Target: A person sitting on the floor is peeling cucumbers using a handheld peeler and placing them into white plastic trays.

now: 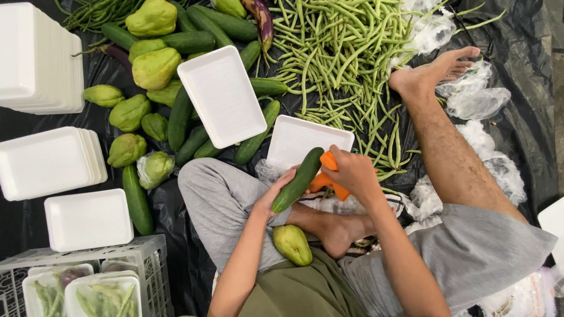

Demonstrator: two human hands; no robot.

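Green cucumber [298,179] lies clamped in left hand [276,192]'s grip; right hand [354,171] clutches orange tool [327,176] beside it.

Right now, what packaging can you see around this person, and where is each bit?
Stacked foam trays: far left, white rectangles.
Loose foam tray: on the cucumbers, white, empty.
Second loose tray: beside the green beans, white.
Wrapped trays: in the grey crate, film-covered vegetables.
Crumpled plastic film: right, clear.
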